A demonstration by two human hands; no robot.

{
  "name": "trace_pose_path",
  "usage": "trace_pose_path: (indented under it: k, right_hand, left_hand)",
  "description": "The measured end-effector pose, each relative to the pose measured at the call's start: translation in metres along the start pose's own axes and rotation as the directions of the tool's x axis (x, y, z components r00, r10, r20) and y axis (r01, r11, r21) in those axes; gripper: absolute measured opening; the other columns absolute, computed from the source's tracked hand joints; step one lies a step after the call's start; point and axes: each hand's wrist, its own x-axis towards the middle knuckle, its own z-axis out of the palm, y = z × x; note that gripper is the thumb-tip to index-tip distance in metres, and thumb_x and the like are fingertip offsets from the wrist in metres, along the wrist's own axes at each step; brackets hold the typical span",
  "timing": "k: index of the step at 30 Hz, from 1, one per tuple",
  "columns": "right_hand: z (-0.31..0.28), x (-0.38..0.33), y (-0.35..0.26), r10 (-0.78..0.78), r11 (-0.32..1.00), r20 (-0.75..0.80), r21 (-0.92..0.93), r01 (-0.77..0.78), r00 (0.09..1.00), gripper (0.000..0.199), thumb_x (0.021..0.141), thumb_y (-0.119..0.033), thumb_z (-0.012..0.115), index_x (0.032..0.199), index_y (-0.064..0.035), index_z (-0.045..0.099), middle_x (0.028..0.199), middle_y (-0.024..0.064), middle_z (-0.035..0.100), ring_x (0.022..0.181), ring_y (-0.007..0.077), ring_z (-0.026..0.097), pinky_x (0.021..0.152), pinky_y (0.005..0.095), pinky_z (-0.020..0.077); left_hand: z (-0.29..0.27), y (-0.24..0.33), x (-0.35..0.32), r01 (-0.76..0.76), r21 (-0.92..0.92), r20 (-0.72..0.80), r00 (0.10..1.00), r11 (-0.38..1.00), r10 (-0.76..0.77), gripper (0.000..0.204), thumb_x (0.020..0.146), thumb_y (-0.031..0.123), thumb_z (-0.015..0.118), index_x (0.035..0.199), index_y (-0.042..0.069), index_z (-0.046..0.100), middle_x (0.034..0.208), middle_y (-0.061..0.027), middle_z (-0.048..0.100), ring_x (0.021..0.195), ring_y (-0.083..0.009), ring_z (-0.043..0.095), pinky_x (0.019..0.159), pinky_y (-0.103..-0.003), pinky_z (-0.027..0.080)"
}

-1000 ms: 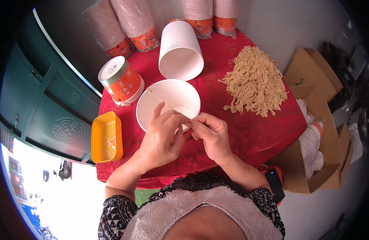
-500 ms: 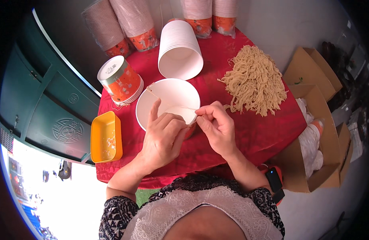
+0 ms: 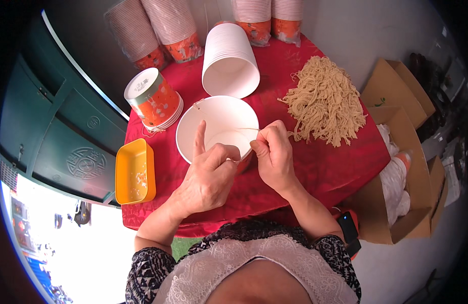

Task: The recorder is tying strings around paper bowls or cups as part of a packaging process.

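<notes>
One cord [image 3: 249, 128], pinched by the right hand [image 3: 274, 154], now parted from the left hand [image 3: 209, 175] (index raised, grip unclear) inside the table's [image 3: 259, 197] front edge: apparently tightening.

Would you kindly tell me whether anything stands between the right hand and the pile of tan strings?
Nothing visible does: the pile of tan strings lies ahead and to the right of the right hand, with red tablecloth and a few of the pile's loose strands between them.

The right hand [image 3: 254, 139] pinches a string [image 3: 248, 128] at a white tub [image 3: 224, 114] on the red-covered worktop [image 3: 315, 167]; the left hand [image 3: 207, 180] is close by.
</notes>
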Motion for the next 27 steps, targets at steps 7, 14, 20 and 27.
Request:
trace_pose_path:
  k: [7,14,20,27]
  right_hand:
    - [-0.014,0.009,-0.004,0.002,0.999,0.056,-0.052,0.001,0.998,0.014,0.086,-0.001,0.065,0.091,-0.0022,0.053,0.080,0.0114,0.050,0.068,0.0272,0.051,0.059,0.0381,0.0432]
    - [-0.023,0.013,-0.013,-0.141,0.979,0.381,-0.081,0.184,0.914,0.031,0.075,0.000,0.072,0.104,-0.0044,0.064,0.080,0.0114,0.063,0.071,0.0269,0.065,0.061,0.0378,0.0500]
    - [-0.018,-0.011,-0.001,0.025,0.997,0.024,0.076,-0.027,0.999,0.011,0.087,-0.002,0.068,0.096,0.0013,0.062,0.076,0.0068,0.064,0.066,0.0143,0.062,0.059,0.0273,0.0499]
    - [0.012,-0.028,-0.027,0.257,0.828,-0.038,0.524,-0.200,0.966,0.021,0.096,-0.018,0.063,0.099,0.0022,0.059,0.074,0.0068,0.064,0.061,0.0094,0.059,0.053,0.0207,0.0443]
  left_hand:
    - [-0.005,-0.002,-0.004,0.021,0.050,-0.060,0.998,0.999,-0.018,0.016,0.070,-0.004,0.068,0.082,0.002,0.060,0.094,-0.0094,0.056,0.094,-0.0262,0.060,0.113,-0.069,0.010]
    - [0.008,0.007,-0.058,0.367,-0.022,-0.561,0.765,0.930,-0.315,0.035,0.073,0.003,0.073,0.105,0.000,0.060,0.109,-0.0182,0.054,0.105,-0.0330,0.054,0.106,-0.054,0.036]
    - [0.034,0.016,-0.090,0.440,-0.419,-0.599,0.523,0.794,-0.606,0.037,0.083,-0.008,0.062,0.119,-0.002,0.053,0.116,-0.0174,0.052,0.077,-0.0142,0.057,0.075,-0.027,0.048]
    - [0.022,0.021,-0.078,0.045,-0.933,-0.297,0.467,0.358,-0.833,0.023,0.097,0.009,0.058,0.115,-0.004,0.049,0.103,-0.0182,0.064,0.078,-0.0253,0.069,0.065,-0.035,0.060]
